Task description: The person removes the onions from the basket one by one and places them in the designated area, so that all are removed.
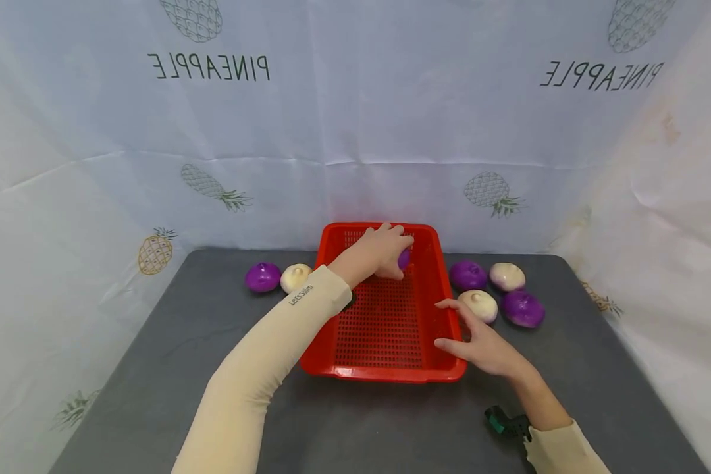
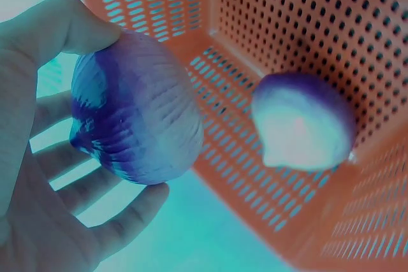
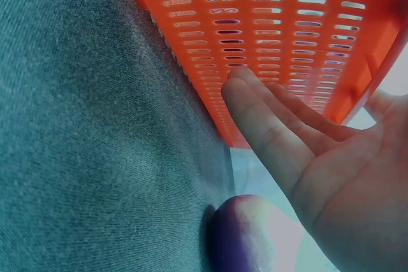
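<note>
In the head view my left hand point(image 1: 385, 250) is over the far part of the red basket point(image 1: 382, 376), holding a purple-and-white onion point(image 1: 404, 259). The left wrist view shows this onion point(image 2: 137, 109) between thumb and fingers, its ribbed surface towards the camera. A second onion point(image 2: 303, 125), pale with a purple back, lies inside the basket; my left arm and hand hide it in the head view. At the basket's right wall is my right hand point(image 1: 486, 345), thumb and forefinger spread apart across the rim. Its fingers point(image 3: 280, 144) stretch along the slotted outer wall in the right wrist view.
Right of the basket sit several onions, including a purple one point(image 1: 523, 309) and a pale one point(image 1: 478, 307). Left of it are a purple onion point(image 1: 263, 277) and a pale onion point(image 1: 295, 278). A pineapple-print curtain point(image 1: 355, 118) hangs behind the grey table point(image 1: 213, 329).
</note>
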`<state>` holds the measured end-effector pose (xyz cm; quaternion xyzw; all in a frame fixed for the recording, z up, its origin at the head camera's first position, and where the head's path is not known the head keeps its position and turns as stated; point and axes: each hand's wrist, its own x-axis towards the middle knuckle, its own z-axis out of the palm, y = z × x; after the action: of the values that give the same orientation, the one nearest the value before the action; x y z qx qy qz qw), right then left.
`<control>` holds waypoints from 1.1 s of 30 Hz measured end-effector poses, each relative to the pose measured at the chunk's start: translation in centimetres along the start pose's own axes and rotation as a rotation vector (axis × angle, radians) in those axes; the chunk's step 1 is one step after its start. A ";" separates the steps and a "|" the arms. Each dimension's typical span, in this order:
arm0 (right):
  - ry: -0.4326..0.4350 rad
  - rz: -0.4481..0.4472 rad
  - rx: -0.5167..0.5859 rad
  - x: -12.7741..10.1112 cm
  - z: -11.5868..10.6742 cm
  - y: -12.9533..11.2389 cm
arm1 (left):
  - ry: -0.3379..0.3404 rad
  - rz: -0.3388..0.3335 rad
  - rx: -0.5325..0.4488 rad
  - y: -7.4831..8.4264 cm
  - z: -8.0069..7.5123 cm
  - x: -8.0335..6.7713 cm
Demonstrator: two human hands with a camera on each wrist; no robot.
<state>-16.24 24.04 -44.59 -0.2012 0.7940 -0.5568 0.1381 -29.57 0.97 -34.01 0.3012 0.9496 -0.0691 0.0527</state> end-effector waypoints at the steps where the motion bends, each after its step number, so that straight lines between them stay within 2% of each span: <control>1: -0.001 -0.005 -0.004 0.0 -0.1 0.0 | 0.001 0.010 0.016 0.1 -0.2 -0.3; 5: -0.004 -0.005 -0.010 -0.1 -0.1 -0.1 | 0.002 0.050 0.066 0.2 -0.9 -1.8; 10: 0.000 -0.004 -0.007 -0.2 -0.2 -0.3 | 0.034 0.079 0.062 -0.6 -1.5 -3.8; 16: -0.005 -0.010 -0.021 -0.2 -0.3 -0.5 | 0.095 0.084 0.011 -2.7 -1.7 -5.6; 25: -0.006 -0.007 -0.037 -0.2 -0.4 -0.4 | 0.223 0.053 -0.092 -6.1 -2.3 -7.9; 33: -0.005 0.003 -0.044 -0.3 -0.6 -0.6 | 0.268 0.048 -0.138 -8.0 -1.8 -9.8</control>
<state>-16.14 24.53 -43.81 -0.2041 0.8062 -0.5384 0.1364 -26.33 -10.79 -30.04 0.3261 0.9431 0.0386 -0.0521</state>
